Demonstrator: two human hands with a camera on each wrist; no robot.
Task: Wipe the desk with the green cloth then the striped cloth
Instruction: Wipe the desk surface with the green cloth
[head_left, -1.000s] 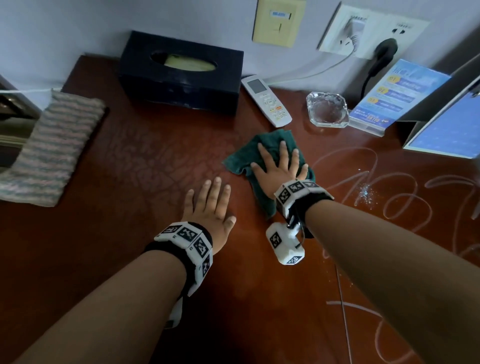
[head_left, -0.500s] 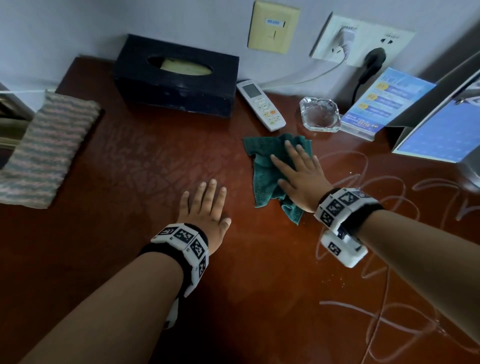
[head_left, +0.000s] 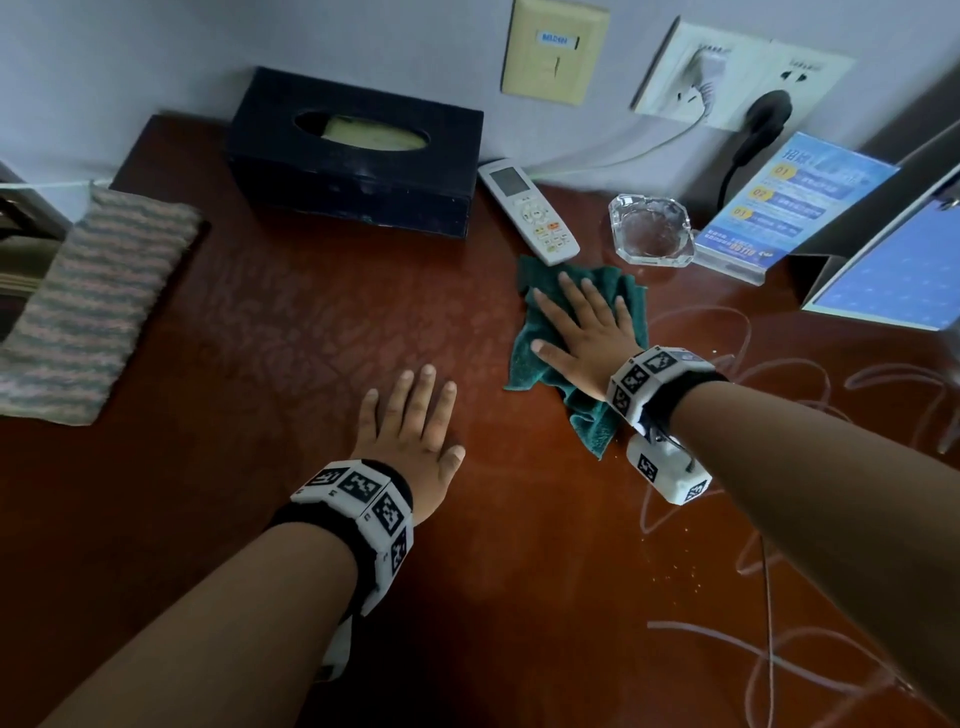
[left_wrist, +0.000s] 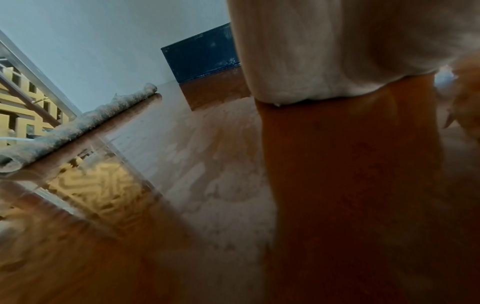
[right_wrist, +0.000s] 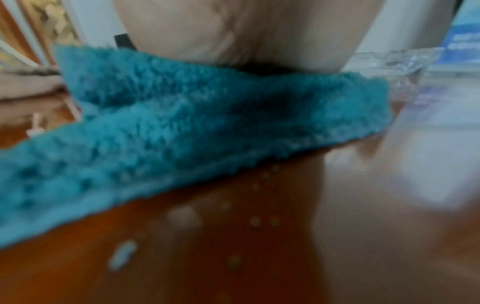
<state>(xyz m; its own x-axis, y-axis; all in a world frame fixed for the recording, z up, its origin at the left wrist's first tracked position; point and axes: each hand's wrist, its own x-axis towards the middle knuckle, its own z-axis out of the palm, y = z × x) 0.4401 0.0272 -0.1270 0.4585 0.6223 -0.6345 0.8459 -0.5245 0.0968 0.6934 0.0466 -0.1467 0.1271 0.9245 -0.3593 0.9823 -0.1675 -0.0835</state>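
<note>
The right wrist view is blurred and shows little beyond the fuzzy fold of the green cloth (right_wrist: 197, 127) under the palm, with pale droplets on the wood below it; the fingers themselves are hidden there; the left wrist view is filled on its right by the heel of the palm and its reflection, so the fingers cannot be seen from it either. From the head view the right hand (head_left: 584, 332) lies flat on the green cloth (head_left: 530, 358) with fingers straight and spread, pressing rather than clutching; the cloth is crumpled, one corner trailing out behind the wrist; its far edge sits just beside the white remote (head_left: 530, 213) and near the glass ashtray (head_left: 652, 228). The left hand (head_left: 415, 431) rests palm down on the bare desk (head_left: 291, 332), fingers straight and close together, holding nothing. The striped cloth (head_left: 91, 301) lies folded at the desk's left edge, well apart from both hands; its far side runs out of the picture on the left; in the left wrist view it shows only as a low grey ridge (left_wrist: 78, 125). The black tissue box (head_left: 358, 156) stands against the wall at the back. White scribbled lines (head_left: 727, 332) cover the desk to the right of the cloth, some cut off by the forearm and the frame; a blue card stand (head_left: 789, 202) crowds the back right corner; the widest open wood lies between the striped cloth and the left hand.
</note>
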